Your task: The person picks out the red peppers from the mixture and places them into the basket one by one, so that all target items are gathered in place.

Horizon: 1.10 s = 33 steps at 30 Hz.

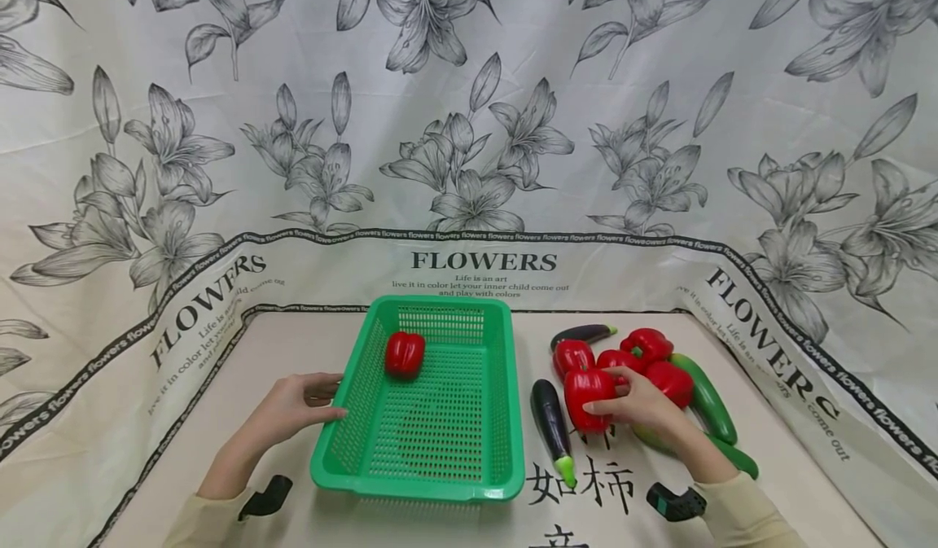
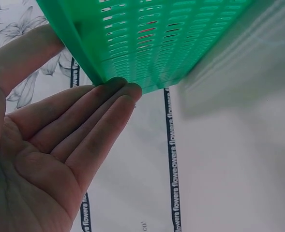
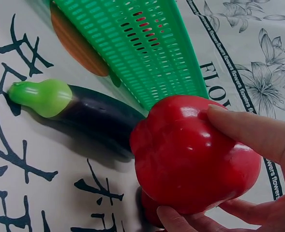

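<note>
A green plastic basket [image 1: 421, 487] stands in the middle of the table, with one red bell pepper [image 1: 405, 355] inside near its left wall. My left hand [image 1: 289, 405] holds the basket's left rim, thumb over the edge and fingers [image 2: 101, 116] against the outer wall. To the right of the basket, my right hand [image 1: 648, 405] grips another red bell pepper [image 3: 195, 154] between thumb and fingers. Just left of that pepper lies a dark eggplant [image 1: 551, 422] with a green cap. Several more red bell peppers [image 1: 646, 344] are clustered behind and beside the right hand.
A second eggplant [image 1: 582, 335] lies behind the peppers. Green cucumber-like vegetables [image 1: 705, 397] lie at the right, partly hidden by my right forearm. A flower-printed cloth [image 1: 476, 165] hangs around the back and sides of the table.
</note>
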### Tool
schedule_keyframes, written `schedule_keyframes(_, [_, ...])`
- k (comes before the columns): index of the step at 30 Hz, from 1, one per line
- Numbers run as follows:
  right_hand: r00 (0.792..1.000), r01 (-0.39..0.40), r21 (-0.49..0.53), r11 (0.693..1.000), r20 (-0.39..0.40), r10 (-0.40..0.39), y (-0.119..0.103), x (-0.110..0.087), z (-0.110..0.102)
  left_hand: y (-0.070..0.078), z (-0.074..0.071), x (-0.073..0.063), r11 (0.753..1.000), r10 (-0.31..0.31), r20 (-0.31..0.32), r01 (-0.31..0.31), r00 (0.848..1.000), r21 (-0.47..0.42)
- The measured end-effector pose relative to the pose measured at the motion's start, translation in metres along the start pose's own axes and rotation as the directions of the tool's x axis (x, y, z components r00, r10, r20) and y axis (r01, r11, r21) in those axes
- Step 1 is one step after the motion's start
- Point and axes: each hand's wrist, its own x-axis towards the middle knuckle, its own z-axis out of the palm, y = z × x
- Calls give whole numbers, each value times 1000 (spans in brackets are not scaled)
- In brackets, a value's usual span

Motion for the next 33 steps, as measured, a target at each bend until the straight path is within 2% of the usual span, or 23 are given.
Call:
schedule_keyframes(6, [1000,17,40,999,16,-18,-5,5,-1,2,0,0,1000,2,3,-2,1000,6])
schedule_keyframes(14, [999,40,43,998,23,-41,-18,9,-2,2,0,1,1000,3,3,-3,1000,25])
schedule_keyframes(25, [998,55,-22,998,-3,-55,-38,14,-4,1,0,1,1000,5,-4,-5,1000,21])
schedule_keyframes(33, [994,103,-21,994,25,-103,-52,18,-4,1,0,1,1000,9,-5,-9,1000,21])
